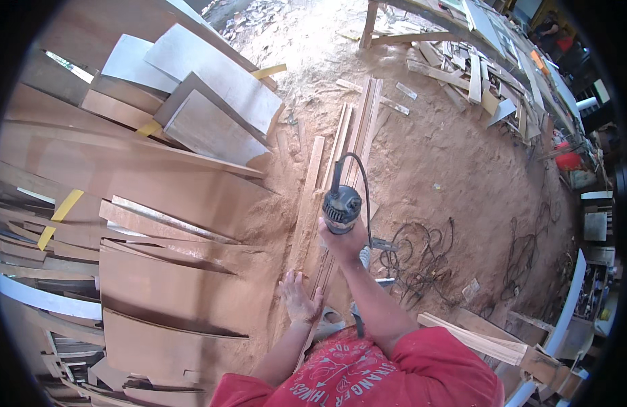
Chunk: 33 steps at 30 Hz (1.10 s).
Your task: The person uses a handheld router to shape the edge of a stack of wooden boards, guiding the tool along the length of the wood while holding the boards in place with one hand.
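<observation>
My right hand [348, 243] is wrapped round the body of a dark hand router [342, 205], whose black cord loops up and back down beside it. The router stands over a long grooved wooden strip [320, 277] running away from my body. Its base and bit are hidden beneath the motor and my hand. Nearer to me, my left hand [301, 300] lies flat on the wood at the strip's left side, fingers spread. Another plain wooden batten [308, 186] lies alongside on the left, and more grooved strips [365, 125] extend beyond the router.
Large brown sheets [171, 285] and pale panels [205, 68] lean and stack along the left. Sawdust [476, 183] covers the floor. Tangled black cables [422, 258] lie to the right. A heap of wood offcuts [473, 78] sits under a bench at the far right.
</observation>
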{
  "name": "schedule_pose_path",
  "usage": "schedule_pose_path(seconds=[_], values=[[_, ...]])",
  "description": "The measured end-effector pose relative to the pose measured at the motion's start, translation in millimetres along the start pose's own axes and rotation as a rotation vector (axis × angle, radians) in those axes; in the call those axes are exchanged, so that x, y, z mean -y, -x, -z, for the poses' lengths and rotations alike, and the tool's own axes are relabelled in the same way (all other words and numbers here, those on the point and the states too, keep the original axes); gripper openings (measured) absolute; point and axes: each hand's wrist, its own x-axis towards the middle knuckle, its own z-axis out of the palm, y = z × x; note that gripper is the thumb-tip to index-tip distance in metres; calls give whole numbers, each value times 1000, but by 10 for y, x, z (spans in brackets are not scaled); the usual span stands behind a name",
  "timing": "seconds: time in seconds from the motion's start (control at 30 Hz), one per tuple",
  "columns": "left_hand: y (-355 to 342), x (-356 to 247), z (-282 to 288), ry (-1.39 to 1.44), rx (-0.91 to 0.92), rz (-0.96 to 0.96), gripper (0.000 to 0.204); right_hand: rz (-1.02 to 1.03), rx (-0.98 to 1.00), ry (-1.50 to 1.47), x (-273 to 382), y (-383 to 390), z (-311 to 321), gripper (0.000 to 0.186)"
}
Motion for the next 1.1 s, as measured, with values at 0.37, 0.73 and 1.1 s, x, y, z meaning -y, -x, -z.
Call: schedule_pose_path(seconds=[0.37, 0.73, 1.1], values=[[16, 25, -11, 51, 22, -3, 86, 156, -81, 18, -131, -624, -141, 37], [-29, -59, 110, 95, 1, -6, 78, 244, -141, 51, -130, -1420, -275, 37], [-83, -77, 64, 92, -61, -45, 74, 35, -124, 101, -32, -1371, -223, 37]])
